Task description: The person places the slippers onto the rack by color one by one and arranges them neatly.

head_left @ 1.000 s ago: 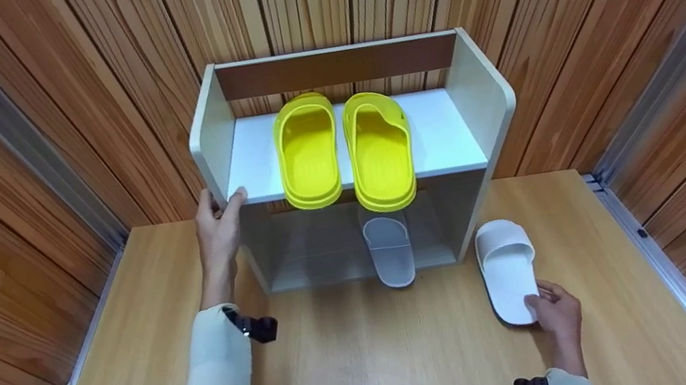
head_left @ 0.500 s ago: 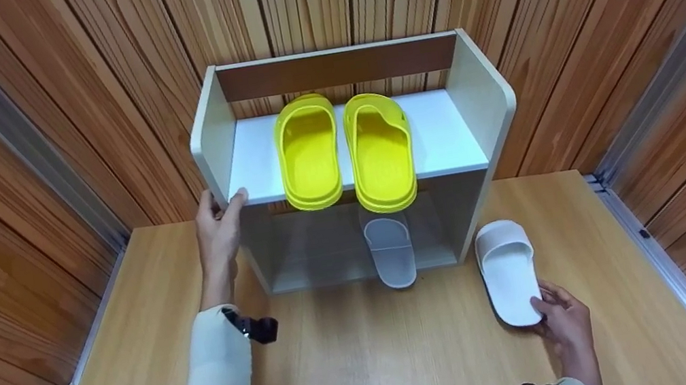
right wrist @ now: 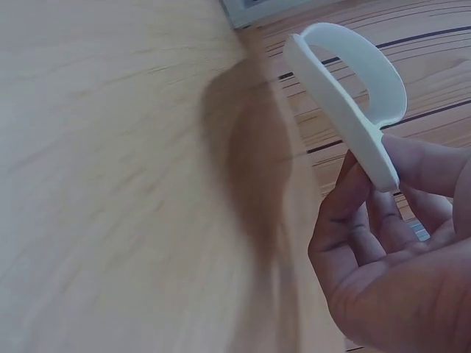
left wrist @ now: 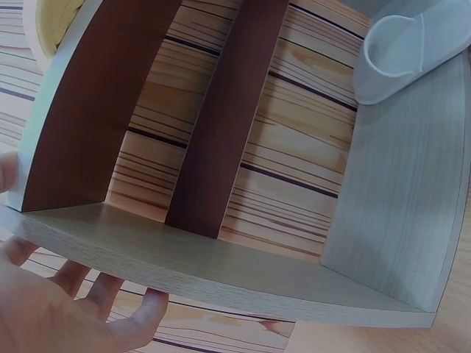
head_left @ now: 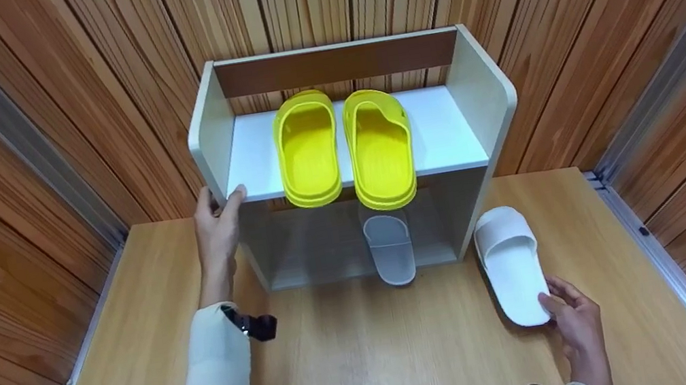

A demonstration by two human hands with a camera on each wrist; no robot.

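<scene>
My right hand (head_left: 580, 327) pinches the heel end of a white slide slipper (head_left: 516, 278), thumb on top and fingers below. In the right wrist view the slipper (right wrist: 342, 110) is held tilted above the floor, its shadow apart from it. My left hand (head_left: 217, 236) grips the left side panel of a white two-tier shoe rack (head_left: 212, 141); its thumb lies at the upper shelf's front edge. In the left wrist view, the fingers (left wrist: 151, 312) lie along the panel's outer side. Two yellow clogs (head_left: 309, 163) stand on the upper shelf, toes to the back.
One grey-looking slide slipper (head_left: 392, 257) sits on the rack's lower level, right of the middle, its heel jutting past the front. Wood-patterned walls (head_left: 7, 204) enclose the back and both sides. Metal rails (head_left: 664, 265) edge the wooden floor (head_left: 371, 367).
My right hand has shifted a little to the right with the white slipper, whose heel end swings right and which looks slightly raised. The left hand stays on the rack.
</scene>
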